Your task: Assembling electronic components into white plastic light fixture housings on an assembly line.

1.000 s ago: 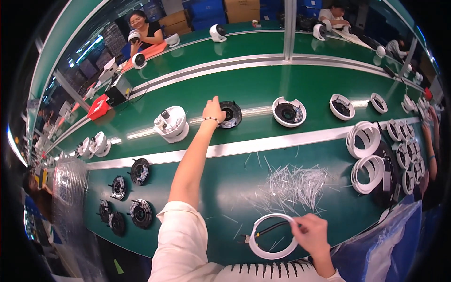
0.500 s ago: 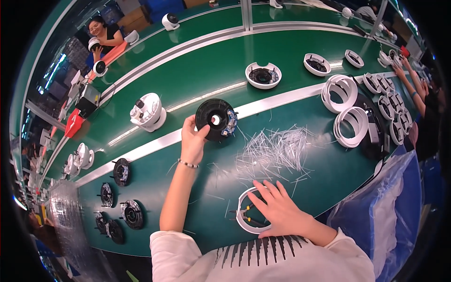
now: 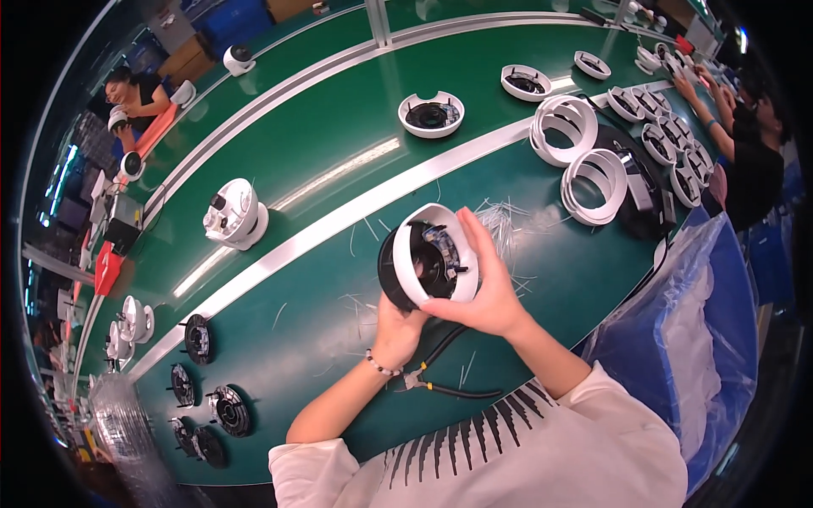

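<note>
1. While both hands now meet over the green bench [image 3: 309,347], the white ring [image 3: 408,264] is off the bench and up against the black disc [image 3: 389,278]; half a second ago the ring lay under my right hand and the disc was apart in my left.
2. What that means: my two parts are now handled as one pair, in a joining step, I judge. Disc sticks out past the ring's left edge; its circuit board shows through the opening. Can't tell if it's seated.
3. Pliers [image 3: 414,378] are uncovered now, lying just below my hands, no longer framed by the ring.
4. Right hand [image 3: 491,288]: half-curled in a C, thumb on the ring's lower edge, fingers along its far right side. Has hold of the ring. Forearm angles up from lower right.
5. Left hand [image 3: 398,332]: under and behind the disc, supporting it, closed about as far as its thickness, I'd guess; fingertips mostly hidden. Bracelet [image 3: 383,364] on wrist, forearm rising from lower left.
6. Parts sit tilted, near the loose white strips [image 3: 501,227].
</note>
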### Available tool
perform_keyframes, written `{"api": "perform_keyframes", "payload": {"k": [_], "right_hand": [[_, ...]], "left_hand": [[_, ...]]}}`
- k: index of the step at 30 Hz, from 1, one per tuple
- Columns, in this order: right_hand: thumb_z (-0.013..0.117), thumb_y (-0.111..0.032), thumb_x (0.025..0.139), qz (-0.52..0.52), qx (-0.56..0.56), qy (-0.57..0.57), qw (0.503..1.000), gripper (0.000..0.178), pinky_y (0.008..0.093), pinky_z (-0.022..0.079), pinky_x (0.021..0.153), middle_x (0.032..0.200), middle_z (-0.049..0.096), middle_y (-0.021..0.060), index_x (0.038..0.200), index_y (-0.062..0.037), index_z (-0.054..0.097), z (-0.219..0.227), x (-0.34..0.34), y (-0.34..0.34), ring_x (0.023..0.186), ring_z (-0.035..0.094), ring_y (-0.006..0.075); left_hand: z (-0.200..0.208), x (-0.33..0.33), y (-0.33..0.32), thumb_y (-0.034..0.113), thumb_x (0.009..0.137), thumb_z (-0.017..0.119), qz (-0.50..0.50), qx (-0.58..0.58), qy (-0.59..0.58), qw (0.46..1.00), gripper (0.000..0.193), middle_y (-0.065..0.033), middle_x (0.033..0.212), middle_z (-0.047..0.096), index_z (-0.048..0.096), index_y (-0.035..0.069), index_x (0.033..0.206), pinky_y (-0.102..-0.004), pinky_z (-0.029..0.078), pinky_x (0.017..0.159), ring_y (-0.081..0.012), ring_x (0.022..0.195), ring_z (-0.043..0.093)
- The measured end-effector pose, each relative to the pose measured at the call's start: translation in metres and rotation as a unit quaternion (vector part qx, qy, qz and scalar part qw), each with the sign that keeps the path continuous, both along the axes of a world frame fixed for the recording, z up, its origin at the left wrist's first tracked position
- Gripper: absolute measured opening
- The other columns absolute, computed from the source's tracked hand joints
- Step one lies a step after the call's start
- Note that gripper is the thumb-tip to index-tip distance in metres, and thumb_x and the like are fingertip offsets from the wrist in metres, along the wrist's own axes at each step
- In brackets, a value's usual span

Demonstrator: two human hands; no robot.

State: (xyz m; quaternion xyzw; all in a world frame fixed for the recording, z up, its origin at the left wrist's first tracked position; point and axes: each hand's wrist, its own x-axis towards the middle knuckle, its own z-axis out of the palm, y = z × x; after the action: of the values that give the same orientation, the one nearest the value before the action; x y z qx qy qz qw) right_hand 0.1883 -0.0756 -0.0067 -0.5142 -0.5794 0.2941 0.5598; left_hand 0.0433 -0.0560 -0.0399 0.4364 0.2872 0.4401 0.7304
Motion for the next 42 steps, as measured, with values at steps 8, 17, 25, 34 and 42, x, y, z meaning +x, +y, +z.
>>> {"api": "perform_keyframes", "payload": {"k": [8,17,25,34,42], "right_hand": [[0.082,-0.022,0.050,0.054,-0.016,-0.007,0.998,0.113,0.0349,0.024,0.099,0.132,0.021,0.0268,0.132,0.0036,0.007,0.004,-0.010,-0.007,0.125,0.024,0.0300],[0.080,-0.034,0.048,0.017,0.057,-0.195,0.979,0.113,0.0427,0.026,0.097,0.130,0.024,0.0255,0.130,0.0057,0.014,0.019,-0.026,-0.007,0.119,0.029,0.0375],[0.077,-0.043,0.048,0.031,0.073,-0.230,0.970,0.111,0.0460,0.029,0.093,0.125,0.029,0.0271,0.126,0.0092,0.018,0.016,-0.020,0.003,0.114,0.030,0.0426],[0.077,-0.044,0.048,-0.043,0.031,-0.177,0.983,0.109,0.0422,0.031,0.093,0.120,0.035,0.0265,0.124,0.0109,0.021,-0.002,-0.034,0.006,0.111,0.033,0.0378],[0.074,-0.039,0.057,-0.084,0.022,-0.187,0.979,0.107,0.0440,0.022,0.097,0.125,0.027,0.0272,0.129,0.0068,0.010,-0.015,-0.019,0.016,0.117,0.024,0.0405]], "left_hand": [[0.031,-0.018,0.029,0.058,0.081,0.030,-0.122,-0.272,-0.196,0.934,0.068,-0.0144,0.121,0.042,0.035,0.005,0.123,-0.0435,0.034,0.094,-0.0284,0.111,0.042],[0.028,-0.015,0.029,0.050,0.085,0.025,-0.074,-0.239,-0.236,0.939,0.059,-0.0129,0.111,0.050,0.043,0.004,0.117,-0.0376,0.041,0.088,-0.0250,0.101,0.050],[0.032,-0.022,0.029,0.068,0.077,0.023,-0.127,-0.203,-0.216,0.947,0.080,-0.0130,0.119,0.044,0.036,0.004,0.122,-0.0390,0.038,0.091,-0.0249,0.109,0.044],[0.027,-0.012,0.025,0.038,0.078,0.045,-0.005,-0.168,-0.157,0.973,0.052,-0.0117,0.108,0.053,0.043,0.001,0.114,-0.0343,0.042,0.086,-0.0232,0.096,0.053],[0.023,0.018,0.054,0.033,0.077,0.042,0.035,-0.222,-0.139,0.964,0.047,-0.0142,0.104,0.055,0.047,-0.001,0.109,-0.0361,0.042,0.086,-0.0250,0.095,0.054]]}}
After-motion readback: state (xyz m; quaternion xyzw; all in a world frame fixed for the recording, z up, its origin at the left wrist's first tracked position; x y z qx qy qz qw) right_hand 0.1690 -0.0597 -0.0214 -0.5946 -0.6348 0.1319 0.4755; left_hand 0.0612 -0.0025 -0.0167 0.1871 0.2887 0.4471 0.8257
